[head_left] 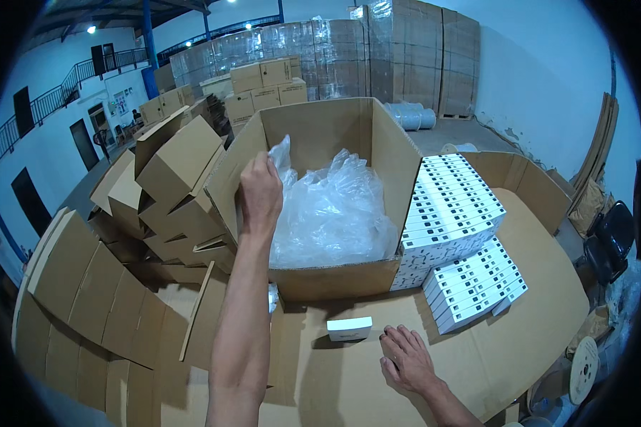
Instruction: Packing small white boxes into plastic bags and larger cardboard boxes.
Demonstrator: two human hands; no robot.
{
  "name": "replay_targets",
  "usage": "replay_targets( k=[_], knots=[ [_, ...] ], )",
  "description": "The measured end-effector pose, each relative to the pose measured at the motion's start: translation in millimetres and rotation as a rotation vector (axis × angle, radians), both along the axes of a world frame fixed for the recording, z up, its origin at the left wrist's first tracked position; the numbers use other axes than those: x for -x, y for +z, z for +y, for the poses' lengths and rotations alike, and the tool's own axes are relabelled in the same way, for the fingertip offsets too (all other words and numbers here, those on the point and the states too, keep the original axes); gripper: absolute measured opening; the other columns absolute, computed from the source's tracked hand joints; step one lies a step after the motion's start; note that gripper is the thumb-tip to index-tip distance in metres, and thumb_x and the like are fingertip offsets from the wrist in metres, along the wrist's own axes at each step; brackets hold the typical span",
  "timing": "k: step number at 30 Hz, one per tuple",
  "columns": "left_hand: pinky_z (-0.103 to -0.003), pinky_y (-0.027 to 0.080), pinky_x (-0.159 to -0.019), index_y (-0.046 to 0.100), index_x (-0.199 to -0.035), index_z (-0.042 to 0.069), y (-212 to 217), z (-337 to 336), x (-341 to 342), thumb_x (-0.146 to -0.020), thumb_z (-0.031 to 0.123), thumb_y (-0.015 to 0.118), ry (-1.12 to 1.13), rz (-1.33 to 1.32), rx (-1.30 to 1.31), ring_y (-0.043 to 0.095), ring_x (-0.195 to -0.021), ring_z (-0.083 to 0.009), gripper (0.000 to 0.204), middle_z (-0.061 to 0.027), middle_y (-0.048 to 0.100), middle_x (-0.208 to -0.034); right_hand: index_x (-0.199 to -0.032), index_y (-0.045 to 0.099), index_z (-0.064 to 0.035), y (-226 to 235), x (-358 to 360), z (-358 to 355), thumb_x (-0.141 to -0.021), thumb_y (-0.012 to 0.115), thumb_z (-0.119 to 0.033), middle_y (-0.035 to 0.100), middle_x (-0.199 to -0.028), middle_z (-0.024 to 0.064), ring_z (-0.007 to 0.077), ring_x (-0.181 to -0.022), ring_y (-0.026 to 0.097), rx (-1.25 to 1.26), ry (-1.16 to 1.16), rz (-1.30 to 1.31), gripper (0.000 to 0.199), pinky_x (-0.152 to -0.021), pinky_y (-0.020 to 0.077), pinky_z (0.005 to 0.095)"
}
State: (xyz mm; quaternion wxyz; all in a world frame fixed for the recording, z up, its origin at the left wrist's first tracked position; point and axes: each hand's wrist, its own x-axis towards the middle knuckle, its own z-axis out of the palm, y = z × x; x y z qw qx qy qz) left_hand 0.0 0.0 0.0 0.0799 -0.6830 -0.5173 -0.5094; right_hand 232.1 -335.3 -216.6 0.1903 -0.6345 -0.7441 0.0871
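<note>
My left hand (261,191) is raised at the left side of a large open cardboard box (335,283). Its closed fingers pinch the corner of a clear plastic bag (281,158). More crumpled clear plastic bags (335,213) fill the box. My right hand (407,358) lies palm down on the cardboard-covered table (491,370), fingers spread and holding nothing. Just left of its fingertips stands a small white box (350,328), apart from the hand.
White boxes (452,203) are stacked right of the carton, with a lower row (475,285) in front. Empty open cartons (181,160) pile up at the left, beside a divided cardboard bin (96,292). A black chair (611,238) and a cable spool (584,370) stand at the right.
</note>
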Motion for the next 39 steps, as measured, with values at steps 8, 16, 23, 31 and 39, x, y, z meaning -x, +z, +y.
replay_targets(
  k=[8, 16, 23, 31, 39],
  knots=[
    [-0.046, 0.053, -0.071, 0.067, -0.105, -0.002, 57, -77, 12, -0.101, 0.012, 0.055, -0.124, -0.222, -0.307, 0.068, -0.083, -0.0391, 0.019, -0.0213, 0.07, -0.092, -0.142, 0.052, -0.0085, 4, -1, -6, -0.095, 0.062, -0.028, 0.042, -0.155, 0.014, 0.0366, -0.146, 0.034, -0.001, 0.028, 0.061, 0.052, -0.122, 0.0256, 0.0516],
    [-0.033, 0.052, -0.072, 0.066, -0.104, -0.002, 1, -188, 13, -0.106, 0.018, 0.05, -0.39, -0.605, -0.026, 0.065, -0.078, -0.0144, 0.027, -0.0096, 0.07, -0.084, -0.13, 0.058, -0.0052, 2, 0, 0, -0.091, 0.067, -0.017, 0.054, -0.138, 0.0174, 0.0383, -0.132, 0.049, -0.123, -0.016, 0.328, 0.042, -0.114, 0.0364, 0.0493],
    [-0.03, 0.05, -0.071, 0.063, -0.099, -0.002, -104, -276, 3, -0.107, 0.02, 0.049, -0.478, -0.644, 0.369, 0.06, -0.076, -0.0114, 0.027, -0.0063, 0.067, -0.082, -0.124, 0.06, 0.0041, 26, 5, -8, -0.099, 0.058, -0.011, 0.064, -0.114, 0.0124, 0.0195, -0.108, 0.063, -0.029, -0.133, 0.911, 0.029, -0.096, 0.0493, 0.0331],
    [-0.032, 0.048, -0.066, 0.061, -0.099, -0.002, -200, -309, -16, -0.107, 0.022, 0.048, -0.494, -0.564, 0.607, 0.056, -0.071, -0.0135, 0.028, -0.0087, 0.062, -0.077, -0.122, 0.062, 0.0017, 6, 39, 0, -0.1, 0.065, -0.02, 0.067, -0.099, 0.0045, 0.0103, -0.088, 0.061, -0.017, -0.055, 1.192, 0.031, -0.078, 0.0516, 0.0268],
    [-0.03, 0.046, -0.065, 0.06, -0.096, 0.0, -220, -304, -31, -0.108, 0.026, 0.05, -0.448, -0.701, 0.646, 0.053, -0.073, -0.0104, 0.03, -0.0041, 0.061, -0.08, -0.091, 0.064, 0.0026, 1, 54, 2, -0.104, 0.059, -0.018, 0.065, -0.071, 0.0101, 0.0134, -0.066, 0.06, -0.071, -0.245, 0.949, 0.025, -0.062, 0.0479, 0.0319]
  ],
)
